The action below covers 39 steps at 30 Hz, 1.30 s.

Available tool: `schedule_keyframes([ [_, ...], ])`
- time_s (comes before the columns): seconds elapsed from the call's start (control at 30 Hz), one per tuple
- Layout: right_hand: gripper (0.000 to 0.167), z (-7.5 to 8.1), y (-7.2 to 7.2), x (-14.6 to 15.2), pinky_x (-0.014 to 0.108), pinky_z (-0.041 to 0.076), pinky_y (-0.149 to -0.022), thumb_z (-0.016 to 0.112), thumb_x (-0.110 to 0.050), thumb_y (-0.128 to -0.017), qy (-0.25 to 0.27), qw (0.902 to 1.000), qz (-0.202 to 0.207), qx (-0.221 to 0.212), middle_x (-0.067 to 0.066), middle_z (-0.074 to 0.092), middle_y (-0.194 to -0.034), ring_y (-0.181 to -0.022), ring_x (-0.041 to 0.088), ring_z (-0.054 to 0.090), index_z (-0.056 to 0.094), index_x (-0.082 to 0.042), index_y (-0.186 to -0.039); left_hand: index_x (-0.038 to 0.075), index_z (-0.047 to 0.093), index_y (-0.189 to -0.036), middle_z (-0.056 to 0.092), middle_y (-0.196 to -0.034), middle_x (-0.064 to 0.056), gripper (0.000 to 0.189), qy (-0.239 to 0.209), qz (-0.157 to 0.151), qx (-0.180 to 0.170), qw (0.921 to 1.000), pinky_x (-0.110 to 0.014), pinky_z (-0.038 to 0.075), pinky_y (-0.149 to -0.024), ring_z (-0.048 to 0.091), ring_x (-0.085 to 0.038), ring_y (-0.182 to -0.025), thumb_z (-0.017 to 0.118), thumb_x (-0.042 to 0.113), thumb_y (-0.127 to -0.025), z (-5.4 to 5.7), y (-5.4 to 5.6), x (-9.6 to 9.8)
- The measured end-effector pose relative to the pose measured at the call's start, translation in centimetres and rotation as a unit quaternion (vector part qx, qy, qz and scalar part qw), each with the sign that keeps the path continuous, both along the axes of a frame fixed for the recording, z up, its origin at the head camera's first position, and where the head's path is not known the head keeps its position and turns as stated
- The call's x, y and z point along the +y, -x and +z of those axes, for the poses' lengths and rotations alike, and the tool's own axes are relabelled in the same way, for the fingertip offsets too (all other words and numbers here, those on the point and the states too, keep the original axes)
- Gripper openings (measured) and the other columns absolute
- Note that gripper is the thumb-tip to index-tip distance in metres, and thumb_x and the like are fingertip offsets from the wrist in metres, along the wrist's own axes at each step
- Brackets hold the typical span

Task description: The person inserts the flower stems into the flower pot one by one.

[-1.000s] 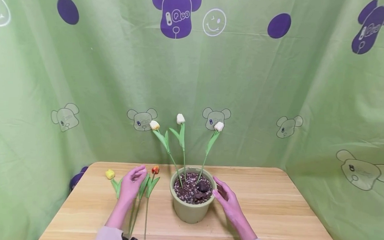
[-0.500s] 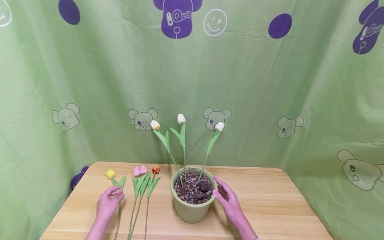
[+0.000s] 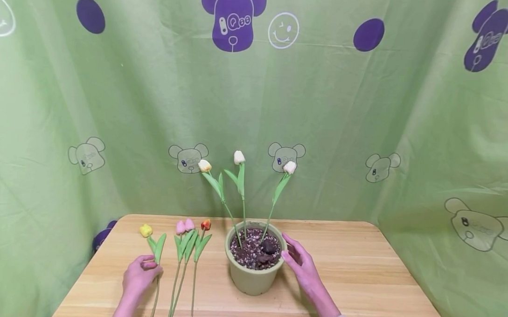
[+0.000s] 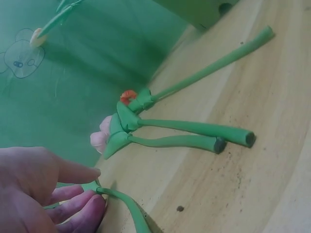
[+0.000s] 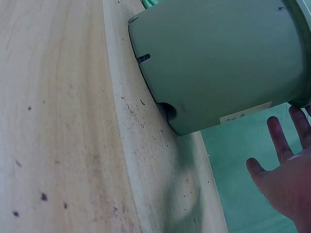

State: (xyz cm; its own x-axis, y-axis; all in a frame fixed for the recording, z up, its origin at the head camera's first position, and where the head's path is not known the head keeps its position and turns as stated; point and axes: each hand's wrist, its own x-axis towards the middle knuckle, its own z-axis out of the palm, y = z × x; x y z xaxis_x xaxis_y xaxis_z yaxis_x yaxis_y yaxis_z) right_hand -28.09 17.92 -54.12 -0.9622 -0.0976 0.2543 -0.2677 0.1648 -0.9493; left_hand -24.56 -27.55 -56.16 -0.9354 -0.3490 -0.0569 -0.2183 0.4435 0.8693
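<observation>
Left hand [image 3: 138, 277] pinches the yellow tulip [image 3: 146, 230] stem near the table's [image 3: 367, 276] left edge, right hand [image 3: 300, 264] rests open-fingered against the green pot [image 3: 251, 280], with bare wood stretching off to the right.

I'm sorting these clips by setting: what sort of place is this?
Probably a staged recording corner, not a garden: a green printed cartoon-bear curtain walls in a light wooden table, which carries a green plastic flowerpot and artificial-looking tulip stems.

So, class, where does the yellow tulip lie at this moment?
In the head view the yellow tulip lies on the table, leftmost, beside two pink tulips; the left hand holds its stem.
</observation>
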Motion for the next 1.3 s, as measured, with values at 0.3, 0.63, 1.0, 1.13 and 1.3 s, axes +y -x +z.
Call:
schedule_keyframes([
  [0.3, 0.05, 0.02, 0.01, 0.06, 0.055, 0.035, -0.123, 0.059, -0.013, -0.105, 0.002, 1.0, 0.003, -0.001, 0.016, 0.049, -0.157, -0.141, 0.038, 0.05, 0.048, -0.011, -0.153, -0.004, 0.057, -0.135, 0.072, -0.119, -0.024, 0.064, 0.035, -0.003, -0.004, 0.9994, -0.067, 0.044, -0.099, 0.065, -0.046, -0.108, 0.08, 0.004, -0.075, -0.34, 0.59, 0.2],
  [0.63, 0.051, -0.02, 0.1, 0.1, 0.06, 0.032, -0.122, 0.06, -0.012, -0.104, 0.001, 1.0, 0.005, 0.007, 0.017, 0.048, -0.158, -0.141, 0.04, 0.049, 0.048, -0.01, -0.153, -0.005, 0.062, -0.123, 0.077, -0.103, -0.018, 0.053, 0.041, 0.005, -0.001, 0.9992, -0.061, 0.048, -0.092, 0.071, -0.035, -0.093, 0.081, 0.006, -0.075, -0.4, 0.72, 0.01],
  [1.0, 0.05, 0.03, -0.03, 0.02, 0.059, 0.034, -0.122, 0.059, -0.012, -0.104, -0.002, 1.0, 0.003, 0.007, 0.017, 0.048, -0.157, -0.141, 0.04, 0.049, 0.048, -0.01, -0.153, -0.006, 0.06, -0.124, 0.074, -0.098, -0.012, 0.058, 0.075, -0.028, -0.024, 0.9965, -0.055, 0.052, -0.085, 0.068, -0.027, -0.087, 0.083, 0.011, -0.073, -0.14, 0.31, -0.2],
  [1.13, 0.05, 0.05, -0.03, -0.01, 0.06, 0.033, -0.122, 0.059, -0.012, -0.104, -0.002, 1.0, 0.002, 0.007, 0.017, 0.049, -0.157, -0.141, 0.04, 0.049, 0.048, -0.01, -0.153, -0.007, 0.062, -0.12, 0.075, -0.094, -0.01, 0.054, 0.097, -0.041, -0.027, 0.9941, -0.053, 0.053, -0.082, 0.068, -0.024, -0.083, 0.082, 0.011, -0.073, 0.07, 0.19, 0.08],
  [1.3, 0.049, 0.04, 0.04, -0.02, 0.058, 0.033, -0.122, 0.059, -0.011, -0.104, -0.004, 1.0, -0.001, 0.006, 0.016, 0.05, -0.156, -0.141, 0.037, 0.05, 0.049, -0.01, -0.153, -0.005, 0.066, -0.112, 0.076, -0.089, -0.008, 0.045, 0.097, -0.032, -0.03, 0.9944, -0.034, 0.049, -0.067, 0.067, -0.019, -0.073, 0.081, 0.012, -0.073, 0.15, 0.21, 0.31],
])
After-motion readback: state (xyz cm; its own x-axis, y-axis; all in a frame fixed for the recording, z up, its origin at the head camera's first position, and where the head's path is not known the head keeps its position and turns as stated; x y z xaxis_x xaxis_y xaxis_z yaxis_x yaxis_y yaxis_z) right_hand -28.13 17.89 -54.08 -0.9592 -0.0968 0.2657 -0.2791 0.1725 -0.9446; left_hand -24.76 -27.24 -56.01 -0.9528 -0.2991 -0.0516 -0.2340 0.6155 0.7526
